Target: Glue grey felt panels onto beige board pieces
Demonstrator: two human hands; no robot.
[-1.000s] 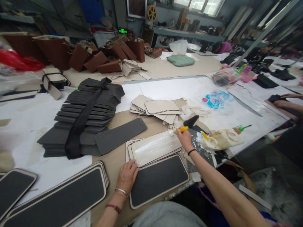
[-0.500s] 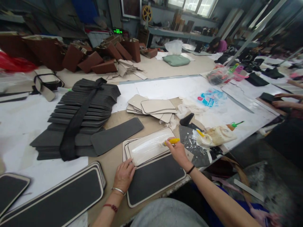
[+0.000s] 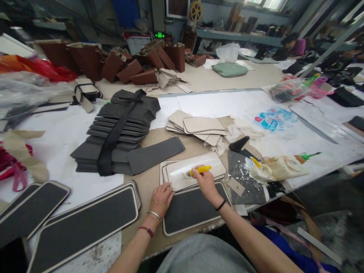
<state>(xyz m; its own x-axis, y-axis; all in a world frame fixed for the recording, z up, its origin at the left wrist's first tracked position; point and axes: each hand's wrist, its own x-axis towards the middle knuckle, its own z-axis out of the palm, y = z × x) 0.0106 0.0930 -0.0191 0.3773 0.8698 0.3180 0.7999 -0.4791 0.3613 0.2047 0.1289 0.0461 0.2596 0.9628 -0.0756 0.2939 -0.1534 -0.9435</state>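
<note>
Brush [image 3: 204, 169] slid leftward along panel [image 3: 214, 162] | hands: right [image 3: 207, 185] pinching it, left [image 3: 161, 199] loosely spread on edge | narrow gap between

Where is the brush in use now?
In the head view, just right of centre, the brush is in the right hand over the smeared pale board, right of the left hand.

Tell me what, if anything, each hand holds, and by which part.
The right hand holds a yellow-handled brush by its handle. The left hand touches the near-left corner of the top pale panel; whether it grips is unclear.
</note>
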